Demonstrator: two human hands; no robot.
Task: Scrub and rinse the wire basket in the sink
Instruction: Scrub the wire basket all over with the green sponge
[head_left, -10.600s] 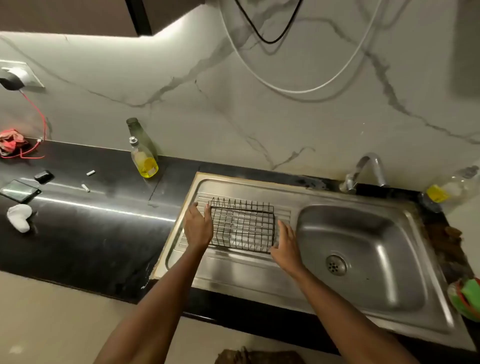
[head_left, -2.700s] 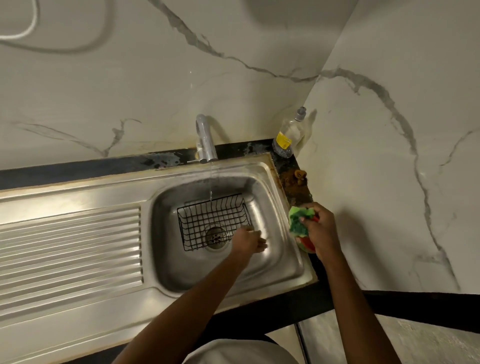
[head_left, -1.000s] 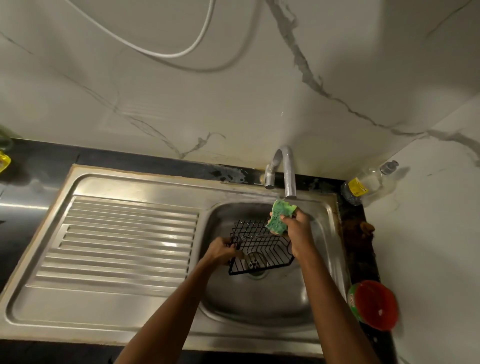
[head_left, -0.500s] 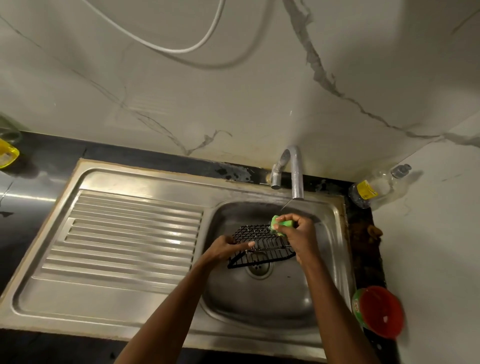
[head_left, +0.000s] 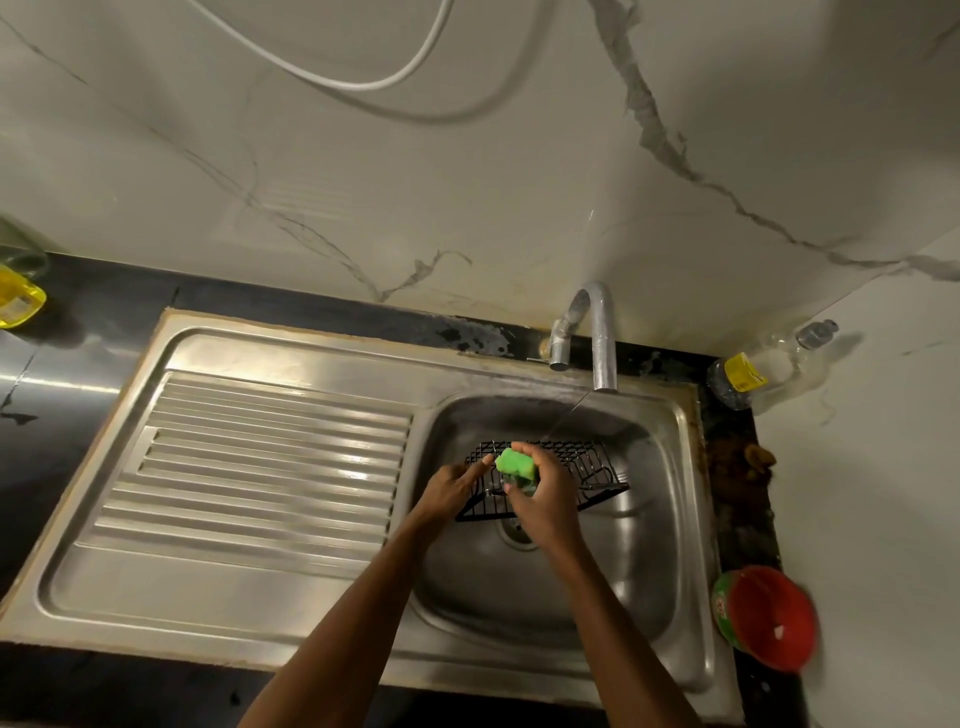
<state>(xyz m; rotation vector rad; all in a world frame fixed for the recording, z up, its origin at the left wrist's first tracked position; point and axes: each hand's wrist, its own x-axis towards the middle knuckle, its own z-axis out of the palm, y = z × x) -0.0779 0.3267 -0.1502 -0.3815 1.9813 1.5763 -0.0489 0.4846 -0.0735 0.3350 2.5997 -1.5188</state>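
The black wire basket (head_left: 587, 470) sits tilted in the steel sink bowl (head_left: 649, 519), over the drain. My left hand (head_left: 452, 486) grips its left rim. My right hand (head_left: 543, 499) holds a green sponge (head_left: 515, 464) against the basket's top left edge. A thin stream of water falls from the tap (head_left: 597, 338) toward the basket. My right hand hides the basket's middle.
The ribbed drainboard (head_left: 249, 462) lies left of the bowl. A red-lidded tub (head_left: 763, 616) stands on the counter at the right, a clear bottle (head_left: 758, 366) in the back corner. A yellow bottle (head_left: 15, 301) is at the far left.
My right hand has slid the sponge leftward along the basket, from under the tap to near my left hand. The basket stays tilted in the bowl.
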